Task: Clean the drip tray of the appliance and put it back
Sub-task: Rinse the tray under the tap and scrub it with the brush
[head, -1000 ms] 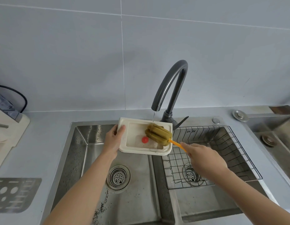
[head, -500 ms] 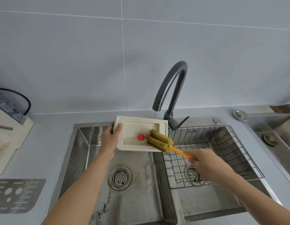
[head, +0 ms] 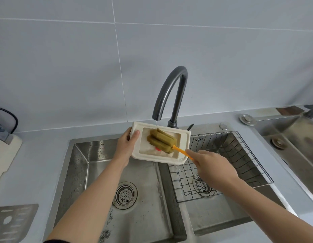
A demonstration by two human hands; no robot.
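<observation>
Head view: the left hand (head: 126, 148) grips the cream drip tray (head: 184, 139) by its left short edge, thumb over the rim and fingers underneath, holding it in the air above the divider of the steel double sink (head: 82, 165). The tray tilts, its near right corner lowest, and water runs off that corner toward the wire rack (head: 239, 155) seated in the right basin. The right hand (head: 211, 165) sits just right of and below the tray, closed around the orange handle of a sponge brush (head: 161, 140); the handle crosses the tray's right rim. The brush's olive-green sponge head lies inside the tray's recess, pressed against its floor, partly covering a small red part (head: 157, 149). A thin stream of water drops from the dark curved faucet (head: 171, 92) onto the far end of the sponge head. The left basin below shows a round drain strainer (head: 125, 195).
</observation>
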